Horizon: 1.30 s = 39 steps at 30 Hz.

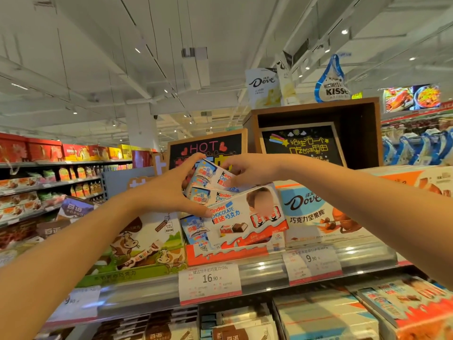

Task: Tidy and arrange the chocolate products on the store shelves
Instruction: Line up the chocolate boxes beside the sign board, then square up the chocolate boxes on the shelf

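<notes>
Several white, blue and orange Kinder chocolate boxes (242,217) are stacked crookedly in an orange display tray (225,253) on the top shelf. My left hand (171,187) grips the left end of the upper boxes, thumb below and fingers over the top. From the right, my right hand (247,170) pinches the top Kinder box (208,176). The lowest visible box leans tilted towards me.
A cow-printed chocolate display box (142,244) stands left of the tray, a Dove box (316,217) right of it. Price tags (209,282) hang on the shelf rail. A "HOT" chalkboard (208,148) and a wooden crate (316,128) stand behind. More chocolate fills the lower shelf (323,315).
</notes>
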### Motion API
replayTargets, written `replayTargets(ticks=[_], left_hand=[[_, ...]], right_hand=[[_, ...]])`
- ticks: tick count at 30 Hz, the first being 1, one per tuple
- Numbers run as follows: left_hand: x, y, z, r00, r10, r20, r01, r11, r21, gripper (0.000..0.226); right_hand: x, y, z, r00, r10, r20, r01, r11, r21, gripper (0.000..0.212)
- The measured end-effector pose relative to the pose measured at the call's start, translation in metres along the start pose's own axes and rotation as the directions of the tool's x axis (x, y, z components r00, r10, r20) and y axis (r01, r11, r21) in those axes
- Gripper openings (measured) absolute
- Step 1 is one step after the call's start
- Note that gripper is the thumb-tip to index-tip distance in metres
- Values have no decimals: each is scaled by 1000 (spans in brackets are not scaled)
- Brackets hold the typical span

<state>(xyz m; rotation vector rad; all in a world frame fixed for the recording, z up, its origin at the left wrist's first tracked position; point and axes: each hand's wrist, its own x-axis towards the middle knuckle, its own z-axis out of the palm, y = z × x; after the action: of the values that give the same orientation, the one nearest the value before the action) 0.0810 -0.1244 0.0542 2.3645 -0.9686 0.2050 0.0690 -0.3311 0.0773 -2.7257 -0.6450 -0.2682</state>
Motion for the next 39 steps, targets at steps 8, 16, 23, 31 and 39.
replayTargets(ticks=[8,16,23,31,39], left_hand=[[19,53,-3,934,135,-332,-87,984,155,51],[58,121,54,926,209,-314,-175,975,134,9],[109,164,114,982,69,-176,-37,983,180,13],[123,172,142,997,-66,-41,76,941,331,33],[127,173,133,992,-121,47,78,842,534,37]], right_hand=[[-59,36,-33,954,9,-300,65,969,238,28],[-122,107,-75,946,-29,-324,137,939,315,14],[-168,186,-106,992,-54,-115,63,995,75,21],[-176,240,-108,999,26,42,-20,990,-141,37],[-162,242,-102,997,36,64,-15,950,-311,37]])
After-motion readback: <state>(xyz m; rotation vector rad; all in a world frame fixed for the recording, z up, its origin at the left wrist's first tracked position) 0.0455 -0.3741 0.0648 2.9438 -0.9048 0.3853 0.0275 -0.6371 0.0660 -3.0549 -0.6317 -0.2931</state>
